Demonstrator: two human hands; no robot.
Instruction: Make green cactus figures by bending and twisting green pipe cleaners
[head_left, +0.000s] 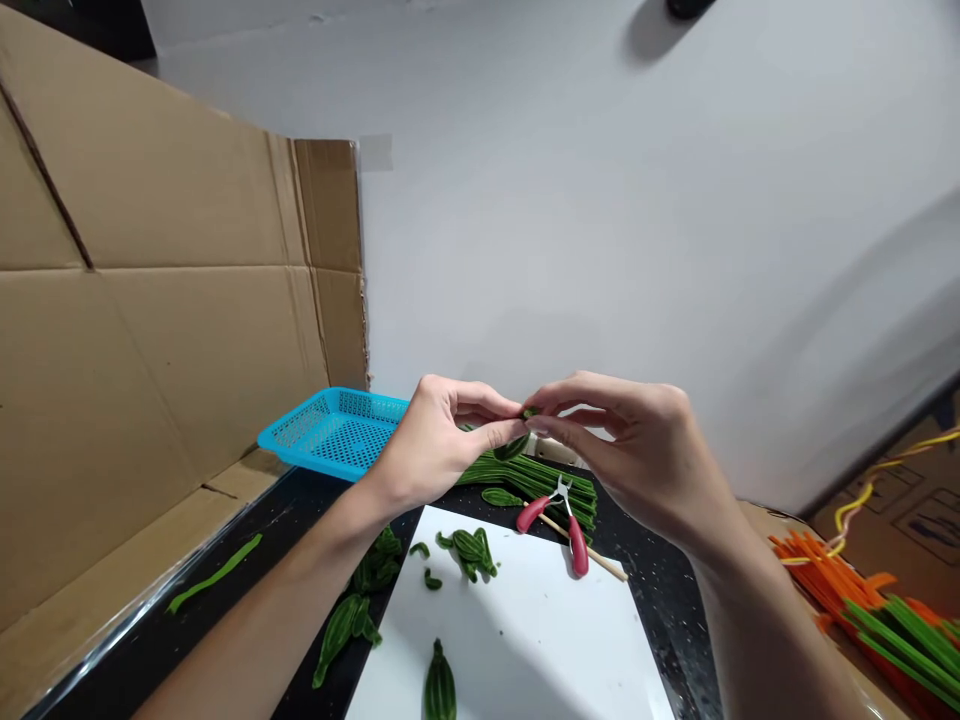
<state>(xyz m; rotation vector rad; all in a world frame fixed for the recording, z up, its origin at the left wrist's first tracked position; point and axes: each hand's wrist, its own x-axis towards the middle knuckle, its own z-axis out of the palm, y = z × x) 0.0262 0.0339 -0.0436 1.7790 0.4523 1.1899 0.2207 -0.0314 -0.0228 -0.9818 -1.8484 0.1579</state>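
My left hand [431, 440] and my right hand [634, 440] meet above the far end of a white board [517, 620]. Thumbs and fingertips of both pinch a small green pipe-cleaner piece [529, 412], mostly covered by the fingers. A leaf-shaped green part [512, 447] shows just beneath the fingertips; whether it belongs to the held piece I cannot tell. On the board lie a bunch of fuzzy green leaves [471, 552], two short curled bits and a striped pipe-cleaner leaf [439, 688]. Red-handled cutting pliers [576, 545] rest open across a thin wooden stick [606, 564].
A blue perforated basket [341, 440] stands back left. Behind the board lies a bundle of green pipe cleaners [544, 480]. More green leaves [341, 630] lie left of the board, near a single green strip [215, 573]. Orange stems [821, 575] sit at right. Cardboard [187, 220] walls the left side.
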